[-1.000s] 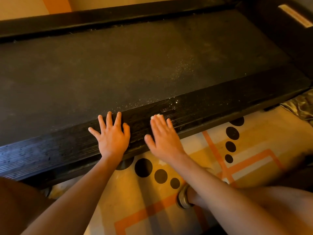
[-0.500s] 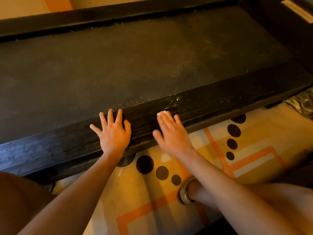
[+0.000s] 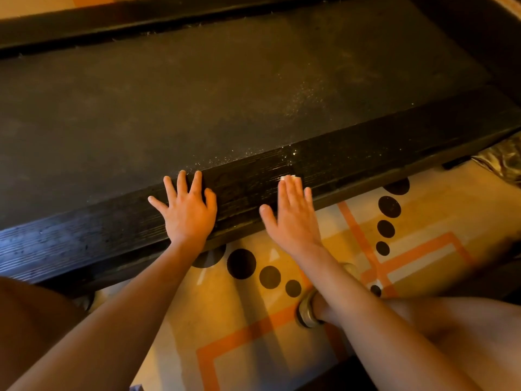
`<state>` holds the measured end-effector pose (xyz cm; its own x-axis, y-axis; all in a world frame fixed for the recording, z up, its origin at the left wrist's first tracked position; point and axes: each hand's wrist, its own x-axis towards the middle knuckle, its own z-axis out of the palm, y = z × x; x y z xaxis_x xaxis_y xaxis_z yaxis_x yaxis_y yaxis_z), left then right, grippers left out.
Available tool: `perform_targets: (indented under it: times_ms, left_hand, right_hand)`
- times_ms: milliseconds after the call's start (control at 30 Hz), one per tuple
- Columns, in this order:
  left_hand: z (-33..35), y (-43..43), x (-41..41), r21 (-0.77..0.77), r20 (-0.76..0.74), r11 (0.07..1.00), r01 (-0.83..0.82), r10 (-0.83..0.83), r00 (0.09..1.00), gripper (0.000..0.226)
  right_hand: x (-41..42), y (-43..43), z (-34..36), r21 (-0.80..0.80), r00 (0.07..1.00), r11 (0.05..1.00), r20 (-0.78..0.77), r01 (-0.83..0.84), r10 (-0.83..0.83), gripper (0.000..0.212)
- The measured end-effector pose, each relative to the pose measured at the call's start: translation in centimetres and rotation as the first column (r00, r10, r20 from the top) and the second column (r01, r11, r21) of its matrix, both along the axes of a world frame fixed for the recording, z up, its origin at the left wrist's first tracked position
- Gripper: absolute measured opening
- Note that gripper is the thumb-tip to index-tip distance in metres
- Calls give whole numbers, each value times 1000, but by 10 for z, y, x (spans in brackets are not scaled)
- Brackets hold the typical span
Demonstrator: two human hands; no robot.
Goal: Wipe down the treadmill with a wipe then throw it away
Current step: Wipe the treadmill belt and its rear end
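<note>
Left hand [image 3: 187, 210] splayed flat on the treadmill rail [image 3: 84, 235], right hand [image 3: 293, 215] flat over seemingly a wipe [image 3: 290, 178]

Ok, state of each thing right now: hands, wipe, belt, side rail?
left hand: flat, fingers spread, resting on the side rail.
right hand: flat, fingers straight, pressing the wipe down.
wipe: on the rail, mostly hidden under the fingers.
belt: pale specks near the rail.
side rail: specks beyond the right hand.
</note>
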<state>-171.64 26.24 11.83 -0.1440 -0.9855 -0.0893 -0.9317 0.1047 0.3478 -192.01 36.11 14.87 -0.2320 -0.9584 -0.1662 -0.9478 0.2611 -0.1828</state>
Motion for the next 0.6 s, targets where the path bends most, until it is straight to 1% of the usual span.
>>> perform_targets:
  times_ms: [100, 167, 233, 333, 400, 500, 567, 600]
  left_hand:
    - [-1, -1, 0, -8, -7, 1000, -1, 1, 1000, 55]
    - [-2, -1, 0, -12, -9, 1000, -2, 2, 1000, 55]
    - [-2, -2, 0, -13, -6, 1000, -3, 3, 1000, 55]
    - [-2, -3, -1, -10, -12, 1000, 0, 0, 1000, 56]
    - [-1, -3, -1, -11, -10, 1000, -8, 8, 1000, 56]
    - [-1, -1, 0, -15, -12, 1000, -17, 16, 1000, 56]
    - [-1, -1, 0, -11, -6, 1000, -12, 12, 1000, 56]
    - [-2, -1, 1, -8, -5, 1000, -10, 10, 1000, 56]
  right_hand:
    - [36, 15, -5, -6, 987, 989, 64, -145, 145, 76]
    - [29, 12, -5, -26, 979, 982, 68, -189, 190, 73]
    - [11, -2, -3, -22, 984, 985, 34, -174, 174, 71]
    - [-7, -32, 2, 18, 994, 995, -26, -103, 103, 73]
    - [4, -48, 5, 35, 992, 992, -17, -125, 125, 74]
    - [27, -57, 5, 48, 975, 973, -1, -224, 224, 76]
    - [21, -65, 6, 40, 978, 978, -21, -204, 205, 75]
    - [13, -71, 7, 48, 987, 986, -32, -157, 158, 75]
